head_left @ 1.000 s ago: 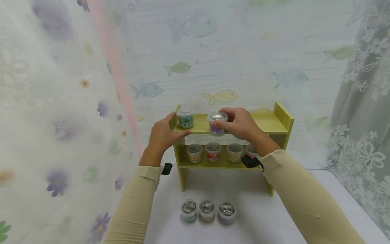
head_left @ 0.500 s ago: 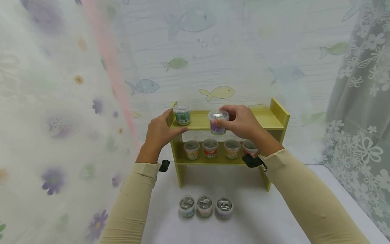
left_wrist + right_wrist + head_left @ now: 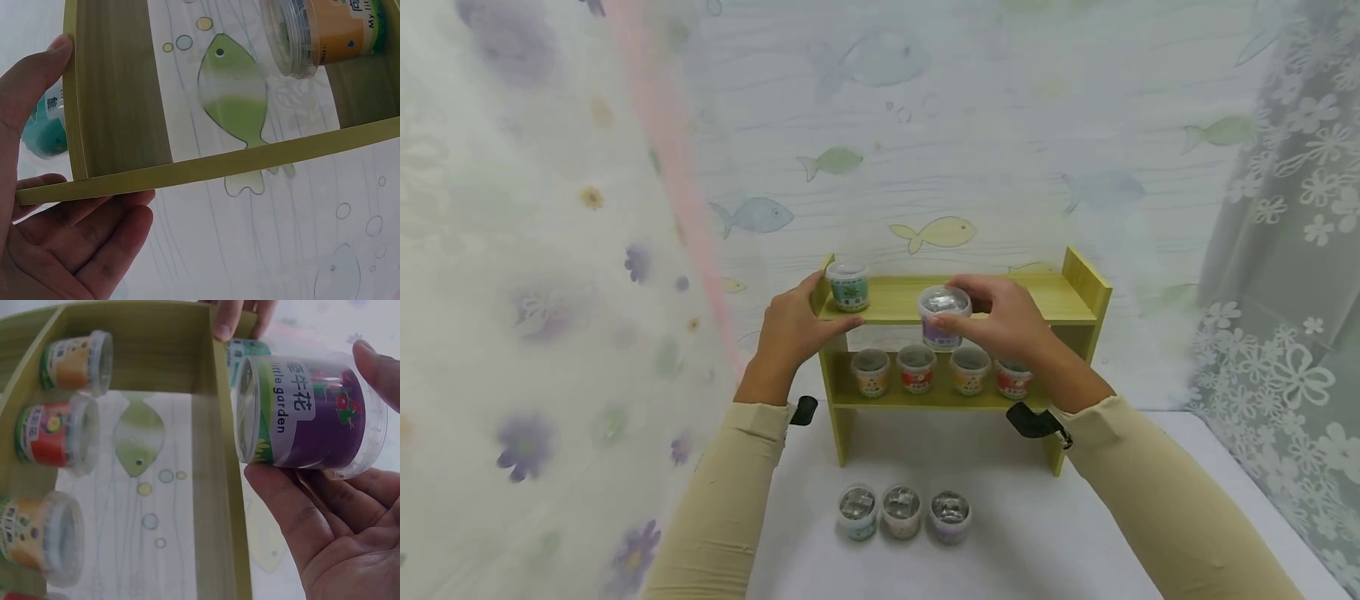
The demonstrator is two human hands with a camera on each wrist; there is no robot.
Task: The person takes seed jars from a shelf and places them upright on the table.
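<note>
Holding a clear plastic cup with a purple-and-green "little garden" label, you are working at the front edge of the upper board of a yellow-green wooden rack.

Right hand: your thumb and fingers are pinching the cup by its sides. The cup is overlapping the board's front edge in the head view; the right wrist view is showing it just beside that board, contact uncertain.

Left hand: your thumb is resting at the front edge and your fingers are lying about the left side panel, gripping the corner and apparently steadying the rack.

Step, as judged: you are handling the cup at upper-board level; whether placing or removing, this moment is not settling. Either direction is calling for a level cup, a base clearing the front edge, and a steady left corner.

Edges and room: a clear plastic cup with a teal-green label is standing at the board's left end, near your left hand. Bare board is showing between the two cups and again rightward, up to the raised right side panel. Four clear plastic cups with orange and red labels are lining the lower board, so low wrist travel is risking a knock. Three pale-labelled, silvery-topped round cups are sitting on the white worktop, well apart from both hands.
</note>
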